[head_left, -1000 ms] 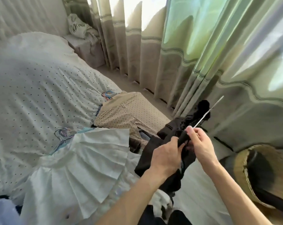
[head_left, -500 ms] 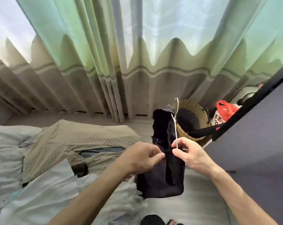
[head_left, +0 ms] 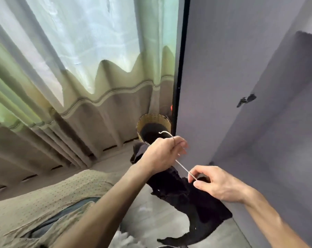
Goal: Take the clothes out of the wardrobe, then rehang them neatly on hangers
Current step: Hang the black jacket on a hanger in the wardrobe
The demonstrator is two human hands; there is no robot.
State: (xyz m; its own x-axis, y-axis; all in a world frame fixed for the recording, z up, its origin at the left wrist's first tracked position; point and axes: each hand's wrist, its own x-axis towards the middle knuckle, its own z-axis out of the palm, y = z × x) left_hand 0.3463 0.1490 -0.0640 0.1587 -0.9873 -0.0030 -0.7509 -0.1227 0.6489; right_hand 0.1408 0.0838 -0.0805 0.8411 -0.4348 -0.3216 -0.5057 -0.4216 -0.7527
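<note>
Woven basket (head_left: 152, 117) near green curtain (head_left: 71, 111), contents unclear.

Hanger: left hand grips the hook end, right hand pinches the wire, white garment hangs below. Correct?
No. The head view shows the garment is black, not white. The rest stands: the left hand grips the hook end of the hanger and the right hand pinches the wire.

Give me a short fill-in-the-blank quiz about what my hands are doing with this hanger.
1. The left hand grips a wire hanger by its ____.
2. The right hand pinches its wire above a ____ garment.
3. A woven ____ stands by the curtain.
Missing words: hook; black; basket.
</note>
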